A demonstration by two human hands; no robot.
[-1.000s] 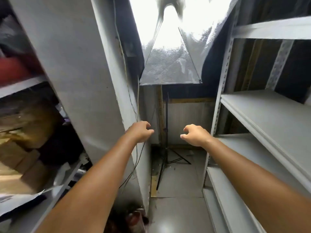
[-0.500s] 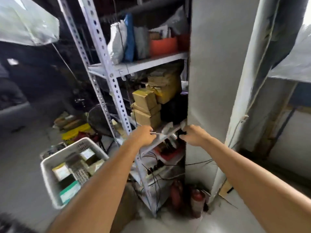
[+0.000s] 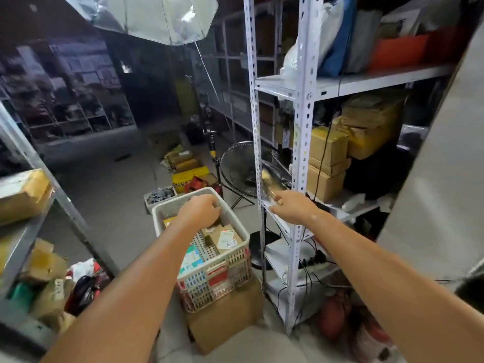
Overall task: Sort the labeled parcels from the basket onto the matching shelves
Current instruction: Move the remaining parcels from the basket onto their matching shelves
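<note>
White basket [image 3: 180, 197] of parcels [image 3: 225, 238] stood on a carton [image 3: 225, 318]; left hand [image 3: 200, 209] curled over them, grasp indiscernible; right hand [image 3: 290, 206] hung relaxed, empty, by the shelf [image 3: 337, 205].

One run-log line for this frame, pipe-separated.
stage: pick | left hand: in basket, fingers curled down, grip unconfirmed | right hand: free, beside shelf rack | label visible: A-2 parcel

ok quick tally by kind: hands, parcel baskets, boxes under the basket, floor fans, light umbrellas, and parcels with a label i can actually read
hands: 2 (left hand, right hand)
parcel basket: 1
cardboard box under it: 1
floor fan: 1
light umbrella: 1
parcel with a readable label, A-2: 1
total: 7
</note>
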